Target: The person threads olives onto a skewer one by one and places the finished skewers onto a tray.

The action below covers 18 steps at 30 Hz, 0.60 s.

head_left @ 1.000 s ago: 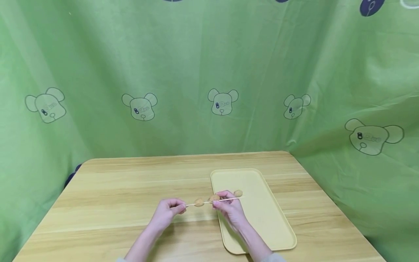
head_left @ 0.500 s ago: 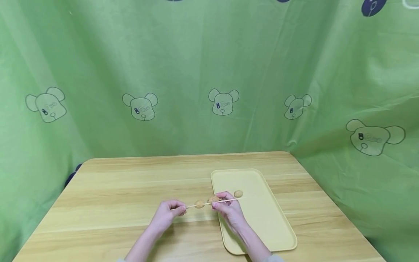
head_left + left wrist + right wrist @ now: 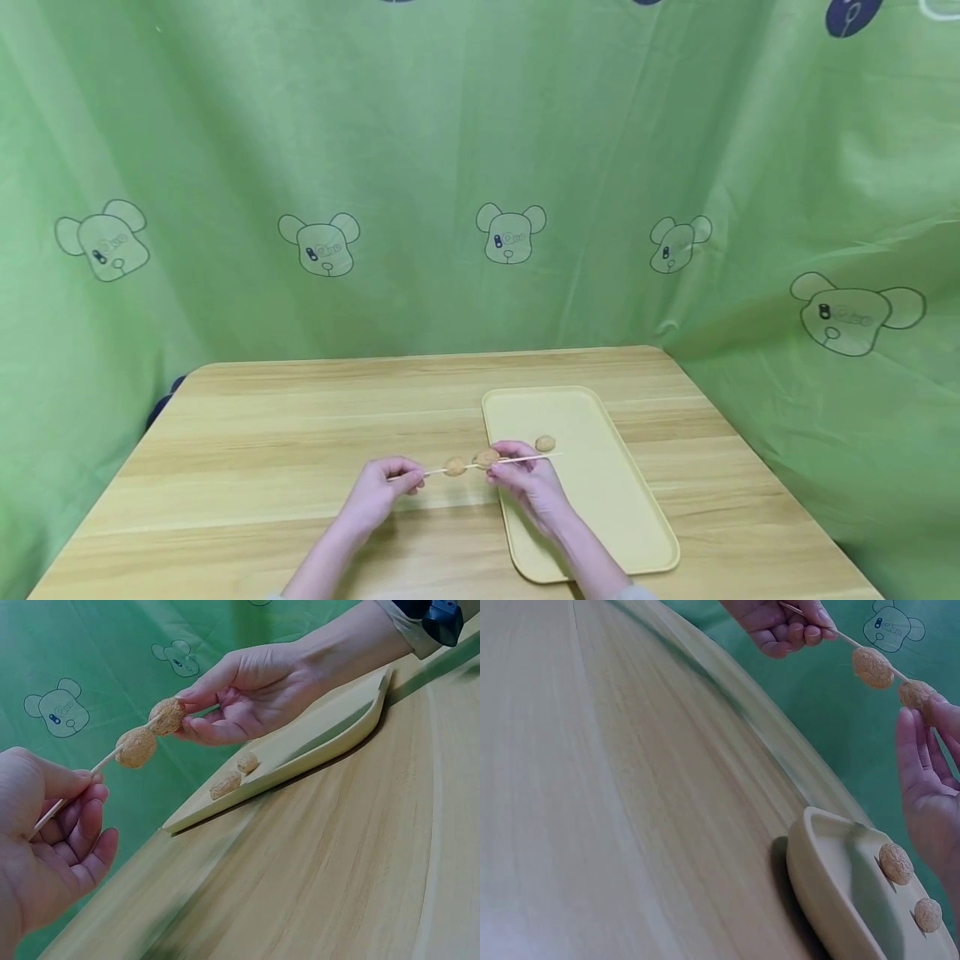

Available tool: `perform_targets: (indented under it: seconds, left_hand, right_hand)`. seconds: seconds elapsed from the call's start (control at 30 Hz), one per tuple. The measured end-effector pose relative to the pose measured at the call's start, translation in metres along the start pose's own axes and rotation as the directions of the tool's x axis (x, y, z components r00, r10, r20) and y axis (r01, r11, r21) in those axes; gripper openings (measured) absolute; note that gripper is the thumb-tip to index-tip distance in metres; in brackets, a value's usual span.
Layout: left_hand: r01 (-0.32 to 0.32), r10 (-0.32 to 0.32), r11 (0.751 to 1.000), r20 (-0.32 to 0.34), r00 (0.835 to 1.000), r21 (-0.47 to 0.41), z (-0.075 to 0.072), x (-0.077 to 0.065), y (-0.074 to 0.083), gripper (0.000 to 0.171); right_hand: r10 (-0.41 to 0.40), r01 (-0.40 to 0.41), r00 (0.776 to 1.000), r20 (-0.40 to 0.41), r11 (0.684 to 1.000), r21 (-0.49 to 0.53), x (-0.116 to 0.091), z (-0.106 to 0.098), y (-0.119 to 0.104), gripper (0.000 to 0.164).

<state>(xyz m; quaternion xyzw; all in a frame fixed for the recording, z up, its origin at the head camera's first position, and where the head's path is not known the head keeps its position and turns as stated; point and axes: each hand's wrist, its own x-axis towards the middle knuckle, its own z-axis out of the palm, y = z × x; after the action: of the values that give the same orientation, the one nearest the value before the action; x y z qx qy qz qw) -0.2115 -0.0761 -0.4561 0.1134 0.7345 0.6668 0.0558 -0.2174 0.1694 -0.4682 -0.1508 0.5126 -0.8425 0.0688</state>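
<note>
My left hand (image 3: 382, 492) pinches one end of a thin wooden skewer (image 3: 106, 760) between thumb and fingers. A wrinkled brown food ball (image 3: 136, 747), which looks like a fried meatball, is threaded on it between the hands. The right hand (image 3: 532, 487) holds a second ball (image 3: 917, 697) with thumb and fingertips, on the skewer close beside the first one. Past the right fingertips, the free end of the skewer sticks out to the right in the head view. Both hands are raised above the table, the right one over the tray's left side.
A shallow pale yellow tray (image 3: 622, 517) lies on the wooden table (image 3: 300, 425), right of centre. Two more brown balls rest in it, a larger one (image 3: 896, 863) and a smaller one (image 3: 928, 915). A green printed curtain (image 3: 420, 300) hangs behind the table and along its sides.
The ball in the right hand has shifted slightly left along the skewer, toward the first ball. The left hand has hardly moved.
</note>
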Motion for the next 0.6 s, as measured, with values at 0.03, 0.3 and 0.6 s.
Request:
perform_targets:
  seconds: [0.03, 0.3, 0.6]
  left_hand:
    - [0.002, -0.002, 1.000, -0.007, 1.000, 0.009, -0.001, 0.000, 0.000, 0.017]
    - [0.004, -0.003, 1.000, -0.049, 0.999, 0.019, -0.009, -0.001, 0.002, 0.019]
    - [0.001, 0.001, 0.999, -0.075, 0.997, 0.035, -0.017, -0.006, 0.005, 0.018]
  right_hand:
    - [0.005, -0.005, 1.000, -0.014, 1.000, -0.015, -0.001, -0.001, -0.001, 0.026]
    - [-0.032, 0.020, 0.996, -0.087, 0.991, -0.132, -0.005, -0.016, -0.014, 0.037]
    - [-0.108, 0.074, 0.987, -0.120, 0.964, -0.255, -0.005, -0.044, -0.038, 0.038]
